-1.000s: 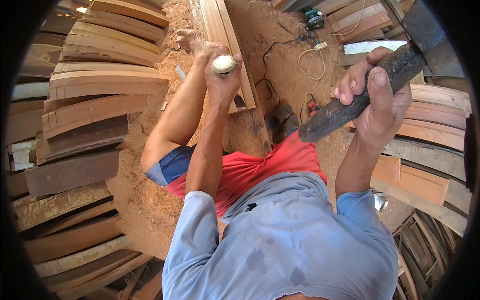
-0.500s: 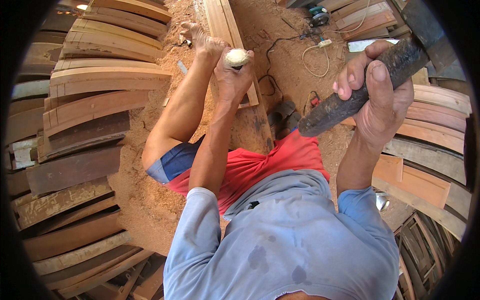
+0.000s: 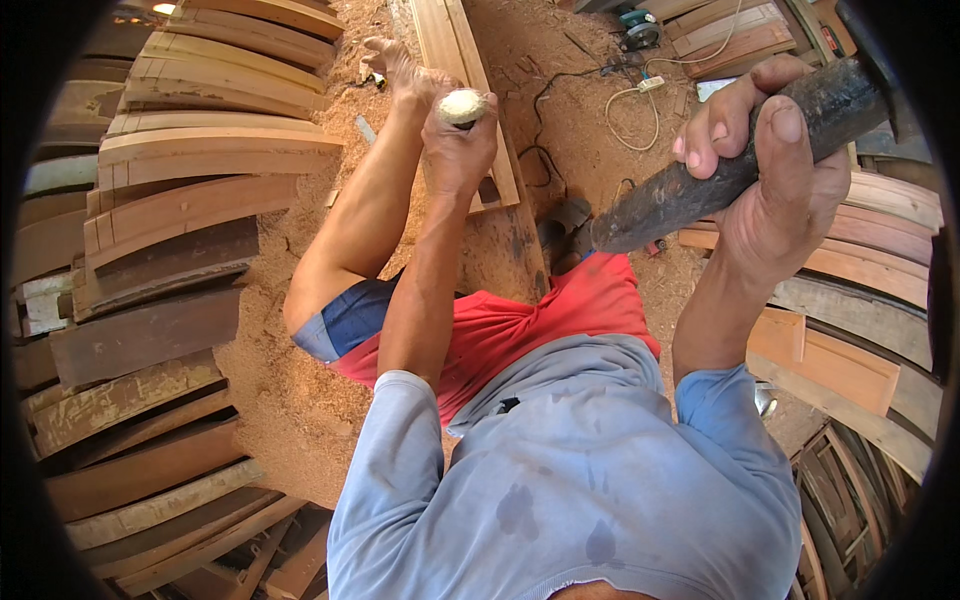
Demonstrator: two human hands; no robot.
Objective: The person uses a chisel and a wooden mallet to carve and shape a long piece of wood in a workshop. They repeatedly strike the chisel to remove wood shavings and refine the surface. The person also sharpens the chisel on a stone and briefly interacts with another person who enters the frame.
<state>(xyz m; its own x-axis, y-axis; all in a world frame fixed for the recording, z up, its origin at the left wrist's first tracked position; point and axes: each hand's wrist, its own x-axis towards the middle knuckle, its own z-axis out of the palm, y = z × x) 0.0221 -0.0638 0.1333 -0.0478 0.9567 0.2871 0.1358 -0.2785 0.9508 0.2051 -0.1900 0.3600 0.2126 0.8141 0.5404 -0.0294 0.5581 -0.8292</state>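
Note:
My left hand (image 3: 460, 155) is closed round an upright chisel, with the pale, battered end of its handle (image 3: 463, 105) facing up. The hand hides its blade. Under that hand lies a long wooden board (image 3: 505, 170), with a dark slot showing beside my wrist. Raised at the right, my right hand (image 3: 775, 190) grips a mallet by its thick, dark, worn handle (image 3: 650, 210). The mallet's dark head (image 3: 885, 65) is partly cut off at the rim of the picture. My bare left foot (image 3: 395, 65) rests against the board's left side.
Stacked wooden pieces (image 3: 215, 158) line the left side, and more planks (image 3: 870, 235) stand at the right. Wood shavings (image 3: 290, 400) cover the floor. A circular saw (image 3: 638, 30), a power strip (image 3: 650, 84) and loose cords lie at the back. A sandal (image 3: 565, 215) is near my knees.
My right hand has moved slightly up and right with the mallet, whose head has swung further toward the rim. My left hand and the chisel have shifted a little left and up.

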